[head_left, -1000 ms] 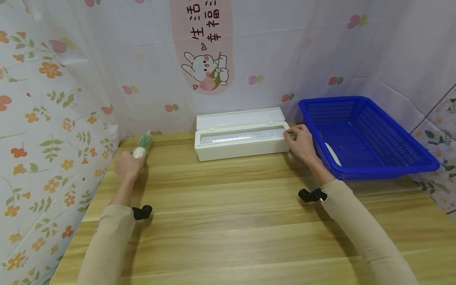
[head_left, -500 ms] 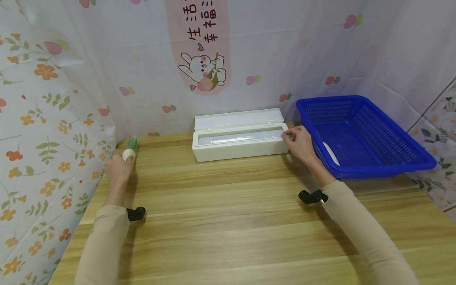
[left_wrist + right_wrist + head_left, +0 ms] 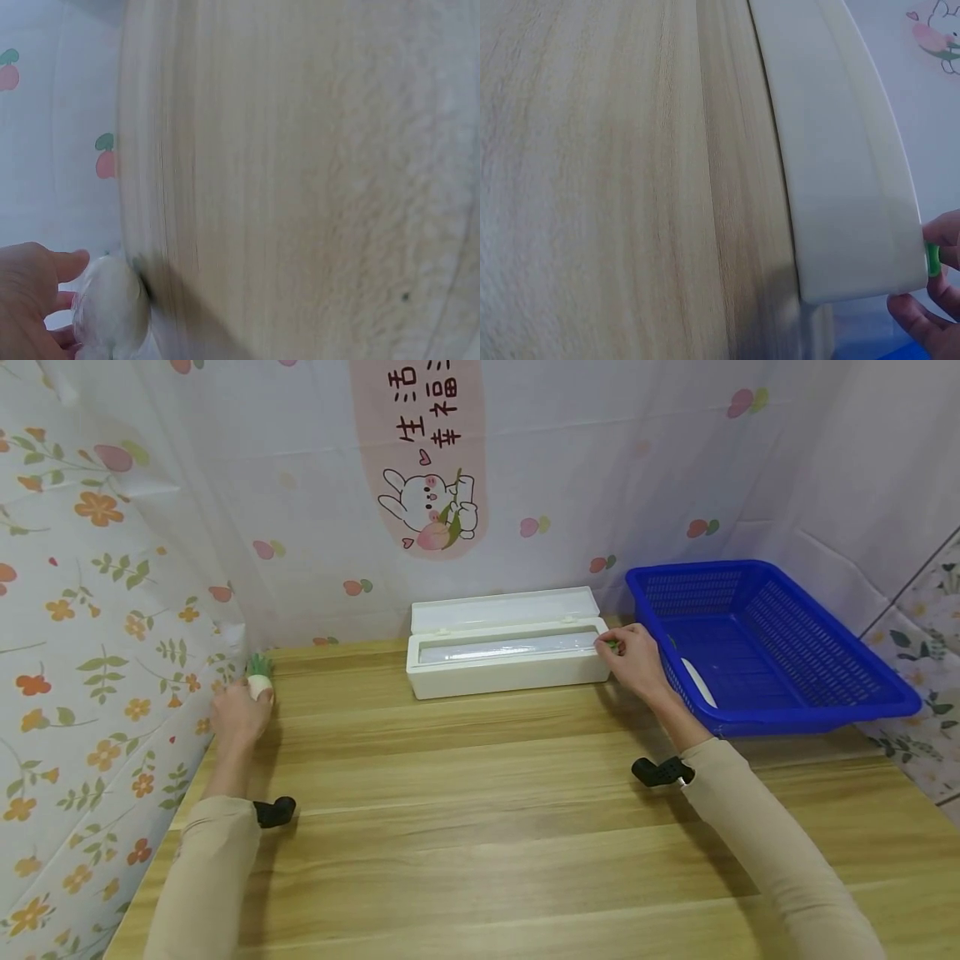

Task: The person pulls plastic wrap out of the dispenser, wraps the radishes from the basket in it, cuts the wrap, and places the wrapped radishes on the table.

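Observation:
My left hand (image 3: pixel 240 714) is at the far left table corner, holding a white radish (image 3: pixel 260 685) with a green leafy top. In the left wrist view, clear film covers the radish (image 3: pixel 112 307), and my thumb and fingers lie along one side of it. A long white cling film dispenser (image 3: pixel 510 672) stands at the back with its lid (image 3: pixel 506 608) raised and shiny film (image 3: pixel 517 647) inside. At the dispenser's right end, my right hand (image 3: pixel 633 660) pinches a small green slider (image 3: pixel 933 259), mostly covered by the fingers.
Right of the dispenser sits a blue plastic basket (image 3: pixel 772 718) with a long white item (image 3: pixel 699 683) inside. The wooden table (image 3: pixel 465 810) meets a printed curtain (image 3: pixel 300 510) at its back and left edges.
My left hand has carried the radish left and lowered it toward the table's far left corner. The right hand stays at the dispenser's end.

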The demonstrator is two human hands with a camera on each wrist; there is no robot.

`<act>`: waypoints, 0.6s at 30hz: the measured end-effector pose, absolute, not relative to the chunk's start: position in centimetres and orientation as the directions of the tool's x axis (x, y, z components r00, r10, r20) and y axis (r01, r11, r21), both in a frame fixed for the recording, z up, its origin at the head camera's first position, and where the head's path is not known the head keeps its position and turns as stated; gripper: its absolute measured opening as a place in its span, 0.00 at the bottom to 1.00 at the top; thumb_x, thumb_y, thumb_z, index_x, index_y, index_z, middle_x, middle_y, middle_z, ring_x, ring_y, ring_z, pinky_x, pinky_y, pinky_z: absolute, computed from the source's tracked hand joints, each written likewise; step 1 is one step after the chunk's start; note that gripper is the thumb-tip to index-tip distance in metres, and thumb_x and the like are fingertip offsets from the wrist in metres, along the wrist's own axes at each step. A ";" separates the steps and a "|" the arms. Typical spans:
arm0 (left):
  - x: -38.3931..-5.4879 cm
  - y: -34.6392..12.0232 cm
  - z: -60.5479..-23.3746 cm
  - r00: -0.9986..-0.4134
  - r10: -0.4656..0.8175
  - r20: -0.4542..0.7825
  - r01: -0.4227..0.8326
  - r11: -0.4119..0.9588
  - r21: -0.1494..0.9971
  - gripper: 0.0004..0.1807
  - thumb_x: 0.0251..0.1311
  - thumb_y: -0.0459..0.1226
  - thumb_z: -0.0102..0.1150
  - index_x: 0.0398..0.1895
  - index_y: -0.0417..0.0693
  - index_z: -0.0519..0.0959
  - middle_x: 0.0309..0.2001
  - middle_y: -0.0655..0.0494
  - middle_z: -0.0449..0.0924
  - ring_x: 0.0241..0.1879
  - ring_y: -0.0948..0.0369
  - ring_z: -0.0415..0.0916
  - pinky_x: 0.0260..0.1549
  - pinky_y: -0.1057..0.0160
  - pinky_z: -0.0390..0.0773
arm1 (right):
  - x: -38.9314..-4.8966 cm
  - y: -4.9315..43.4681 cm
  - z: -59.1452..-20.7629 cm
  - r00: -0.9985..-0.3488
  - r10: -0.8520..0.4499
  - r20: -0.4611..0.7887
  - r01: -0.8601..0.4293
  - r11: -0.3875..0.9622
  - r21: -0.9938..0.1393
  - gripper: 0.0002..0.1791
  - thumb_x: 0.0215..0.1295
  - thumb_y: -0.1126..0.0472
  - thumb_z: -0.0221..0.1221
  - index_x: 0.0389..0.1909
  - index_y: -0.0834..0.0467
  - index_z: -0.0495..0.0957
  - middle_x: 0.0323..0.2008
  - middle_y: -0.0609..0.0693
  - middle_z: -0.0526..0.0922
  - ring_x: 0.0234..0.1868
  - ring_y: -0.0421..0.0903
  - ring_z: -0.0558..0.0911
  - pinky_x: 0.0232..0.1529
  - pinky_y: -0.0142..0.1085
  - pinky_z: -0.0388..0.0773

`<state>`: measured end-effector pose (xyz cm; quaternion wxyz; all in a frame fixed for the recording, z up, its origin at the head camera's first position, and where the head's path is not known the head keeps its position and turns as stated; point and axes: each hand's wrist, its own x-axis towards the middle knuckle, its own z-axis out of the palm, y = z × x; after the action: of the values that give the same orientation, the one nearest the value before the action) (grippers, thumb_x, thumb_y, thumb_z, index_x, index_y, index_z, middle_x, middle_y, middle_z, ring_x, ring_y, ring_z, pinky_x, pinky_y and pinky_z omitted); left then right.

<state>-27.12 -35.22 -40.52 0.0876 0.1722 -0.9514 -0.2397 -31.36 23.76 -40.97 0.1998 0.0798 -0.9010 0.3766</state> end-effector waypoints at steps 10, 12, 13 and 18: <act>-26.7 -35.7 -40.4 -0.964 -0.234 0.125 -0.126 0.819 0.559 0.27 0.71 0.34 0.53 0.66 0.22 0.65 0.60 0.21 0.68 0.60 0.29 0.64 0.58 0.33 0.66 | -31.4 23.8 -40.9 -0.913 0.000 0.408 -0.287 0.712 -0.641 0.13 0.70 0.64 0.59 0.43 0.71 0.83 0.40 0.64 0.73 0.39 0.57 0.71 0.41 0.42 0.63; -26.8 -35.6 -40.5 -0.971 -0.192 0.143 -0.076 0.814 0.575 0.27 0.71 0.35 0.54 0.65 0.21 0.65 0.58 0.20 0.68 0.59 0.28 0.64 0.58 0.33 0.64 | -31.5 23.9 -40.9 -0.915 0.000 0.403 -0.283 0.713 -0.642 0.13 0.70 0.64 0.59 0.43 0.71 0.83 0.40 0.64 0.73 0.39 0.57 0.71 0.41 0.42 0.63; -26.8 -35.6 -40.5 -0.973 -0.180 0.147 -0.061 0.808 0.586 0.27 0.71 0.35 0.54 0.64 0.20 0.65 0.57 0.20 0.68 0.59 0.28 0.64 0.58 0.33 0.64 | -31.5 23.9 -40.9 -0.917 -0.001 0.399 -0.280 0.713 -0.643 0.13 0.70 0.64 0.59 0.44 0.71 0.83 0.41 0.64 0.73 0.39 0.57 0.71 0.41 0.42 0.63; -26.8 -35.4 -40.4 -0.973 -0.160 0.166 -0.031 0.805 0.593 0.28 0.72 0.37 0.53 0.63 0.19 0.65 0.57 0.18 0.67 0.59 0.28 0.63 0.57 0.32 0.63 | -31.5 24.0 -40.8 -0.921 -0.009 0.390 -0.282 0.707 -0.648 0.12 0.70 0.63 0.59 0.44 0.70 0.83 0.41 0.63 0.73 0.39 0.57 0.71 0.41 0.42 0.64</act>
<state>-26.76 -35.42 -40.42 0.1043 0.0505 -0.9442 -0.3083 -31.47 23.97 -40.76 0.1821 0.0803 -0.9058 0.3740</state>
